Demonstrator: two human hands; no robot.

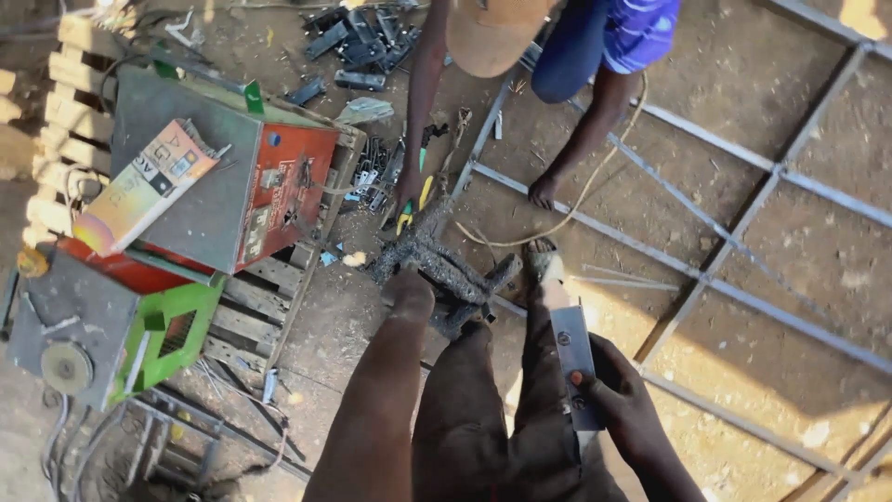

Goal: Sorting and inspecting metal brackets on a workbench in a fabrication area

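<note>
The right hand [621, 402] grips a flat metal bracket [574, 358] upright for a look (the left hand [409, 296] rests closed, empty-seeming, on a crusted block [444, 270]).

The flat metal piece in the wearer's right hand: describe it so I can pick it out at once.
Start at the grey metal frame lying on the dirt floor. At its near edge, the right hand grips a flat grey metal strip. Unlike the frame's long welded bars, it is short, loose and wider, with holes in it.
</note>
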